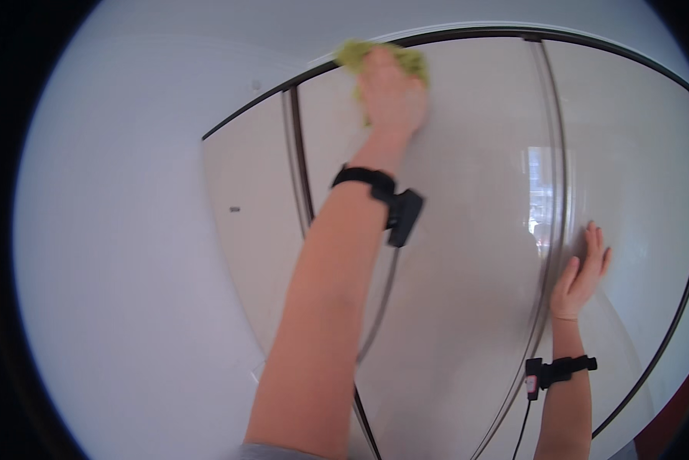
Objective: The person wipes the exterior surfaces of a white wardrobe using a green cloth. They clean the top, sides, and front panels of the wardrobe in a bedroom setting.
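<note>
My left hand (391,95) presses a yellow-green cloth (410,60) against the upper edge of a glossy off-white wardrobe door (465,190), at the dark top rail (465,34). The hand is slightly blurred, with the cloth showing around its fingers. Lower down at the right, my right hand (583,276) rests with spread fingers on the neighbouring door panel (626,149), beside the vertical door edge, and holds nothing. Each wrist wears a black strap with a small cabled device.
A pale wall (120,230) runs along the left, with the ceiling above the wardrobe. Dark vertical frames (301,149) divide the doors. A bright window reflection shows on the glossy surface. Something dark red is at the lower right rim.
</note>
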`<state>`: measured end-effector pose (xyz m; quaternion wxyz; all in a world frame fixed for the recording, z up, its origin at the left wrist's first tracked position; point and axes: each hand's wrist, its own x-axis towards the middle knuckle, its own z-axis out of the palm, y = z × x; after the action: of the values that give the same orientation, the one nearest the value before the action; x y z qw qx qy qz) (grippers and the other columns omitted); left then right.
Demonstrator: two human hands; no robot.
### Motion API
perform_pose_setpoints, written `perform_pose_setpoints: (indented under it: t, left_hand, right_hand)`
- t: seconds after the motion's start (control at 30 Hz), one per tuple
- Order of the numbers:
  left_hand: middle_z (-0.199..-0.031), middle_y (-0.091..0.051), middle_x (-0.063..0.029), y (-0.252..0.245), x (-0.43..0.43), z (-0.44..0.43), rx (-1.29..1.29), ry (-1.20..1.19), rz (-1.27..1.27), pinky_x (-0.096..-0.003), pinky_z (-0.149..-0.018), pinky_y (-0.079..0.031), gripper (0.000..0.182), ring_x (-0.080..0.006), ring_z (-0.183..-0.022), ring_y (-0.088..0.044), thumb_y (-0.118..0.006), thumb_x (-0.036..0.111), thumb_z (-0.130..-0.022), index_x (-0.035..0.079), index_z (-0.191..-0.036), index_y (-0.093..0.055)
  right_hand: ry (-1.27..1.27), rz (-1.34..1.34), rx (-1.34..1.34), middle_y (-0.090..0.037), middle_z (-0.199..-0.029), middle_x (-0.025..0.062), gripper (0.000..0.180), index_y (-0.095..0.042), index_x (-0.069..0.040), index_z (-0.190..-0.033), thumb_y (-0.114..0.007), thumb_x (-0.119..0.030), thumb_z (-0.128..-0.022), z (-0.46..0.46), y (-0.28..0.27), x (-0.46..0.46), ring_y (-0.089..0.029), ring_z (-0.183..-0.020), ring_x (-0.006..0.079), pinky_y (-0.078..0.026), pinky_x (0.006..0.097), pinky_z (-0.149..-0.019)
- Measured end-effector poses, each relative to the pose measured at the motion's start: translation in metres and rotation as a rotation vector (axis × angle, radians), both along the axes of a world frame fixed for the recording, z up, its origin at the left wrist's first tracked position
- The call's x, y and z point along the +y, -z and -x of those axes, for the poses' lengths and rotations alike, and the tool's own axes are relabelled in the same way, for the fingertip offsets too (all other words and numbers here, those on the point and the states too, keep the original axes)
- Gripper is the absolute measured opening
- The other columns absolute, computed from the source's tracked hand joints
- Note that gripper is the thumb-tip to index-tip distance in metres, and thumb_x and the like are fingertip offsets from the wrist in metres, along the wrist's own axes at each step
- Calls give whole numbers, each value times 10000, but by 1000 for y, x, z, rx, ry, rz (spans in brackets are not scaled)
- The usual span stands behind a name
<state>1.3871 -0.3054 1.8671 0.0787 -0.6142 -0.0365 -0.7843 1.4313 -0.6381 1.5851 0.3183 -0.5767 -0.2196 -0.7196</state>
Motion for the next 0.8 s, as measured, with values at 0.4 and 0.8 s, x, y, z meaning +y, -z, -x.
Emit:
perform_pose_setpoints:
  t: [0.4,0.8]
  left_hand:
    - [-1635,-207,-209,27,114,40,134,73,274,-470,-1235,-121,847,-310,-1528,-159,-440,465,-951,-86,-1546,-197]
    - [-1562,-322,-299,27,143,59,213,-94,183,-460,-1231,-120,839,-339,-1478,-289,-397,536,-946,-181,-1379,-453]
  right_hand:
    - [128,27,24,-489,-1508,121,423,-474,-4,-1402,-362,-159,-1025,-16,6,-4,-367,-1455,300,-146,484,-1220]
    - [224,49,-12,-480,-1515,117,411,-477,-23,-1405,-371,-146,-1028,-24,7,-9,-384,-1444,280,-176,467,-1220]
